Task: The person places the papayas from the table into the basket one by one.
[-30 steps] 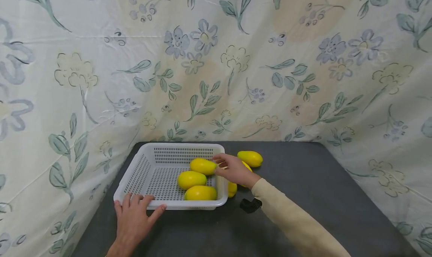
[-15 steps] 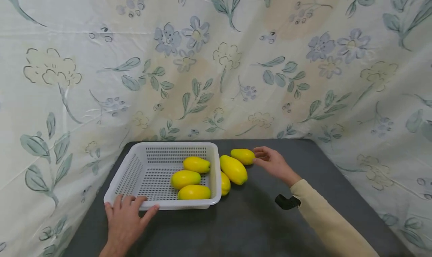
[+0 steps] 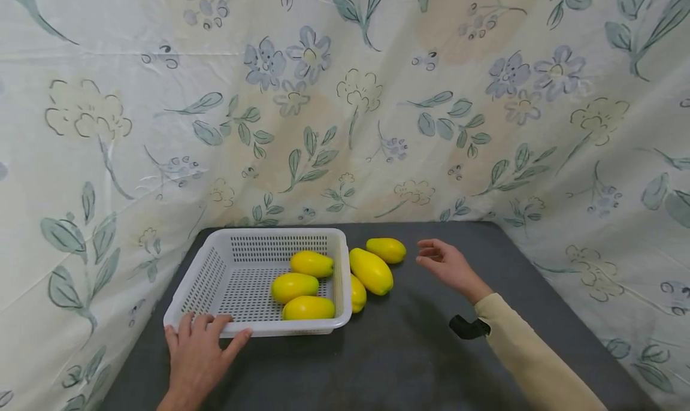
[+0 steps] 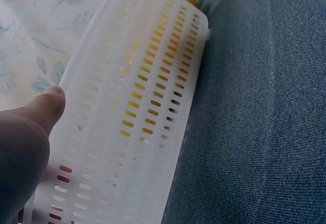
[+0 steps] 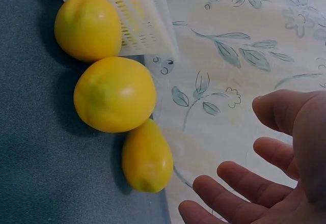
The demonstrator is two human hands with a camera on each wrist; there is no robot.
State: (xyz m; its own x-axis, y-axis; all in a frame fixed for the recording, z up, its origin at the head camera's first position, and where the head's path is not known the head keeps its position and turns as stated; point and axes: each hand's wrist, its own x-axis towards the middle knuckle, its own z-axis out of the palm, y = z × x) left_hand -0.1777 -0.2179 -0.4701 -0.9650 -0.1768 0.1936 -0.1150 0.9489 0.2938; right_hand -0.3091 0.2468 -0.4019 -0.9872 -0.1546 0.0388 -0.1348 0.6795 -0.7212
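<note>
My left hand [image 3: 198, 356] holds the near-left rim of a white perforated plastic basket [image 3: 259, 326], thumb on the outside of the wall [image 4: 127, 81] and fingers over the edge. Inside, toward the right, lie three yellow oblong fruits that look like papayas: a back one [image 3: 311, 263], a middle one [image 3: 294, 288] and a front one [image 3: 308, 308]. Three more lie outside, right of the basket: one [image 3: 358, 294] beside its wall, a larger one [image 3: 371, 271], and one farther back [image 3: 386, 250]. My right hand [image 3: 451, 268] hovers right of this last fruit, fingers spread and holding nothing.
A dark cloth-covered table [image 3: 399, 351] bears everything. Floral fabric [image 3: 356, 111] hangs along its back and both sides. A black wrist camera mount [image 3: 468, 327] juts out from the right sleeve [image 3: 528, 345].
My right hand has left the back fruit in the basket, gone right to the farthest loose fruit, then drawn slightly away from it. The left hand stays on the rim. The head view shifted slightly.
</note>
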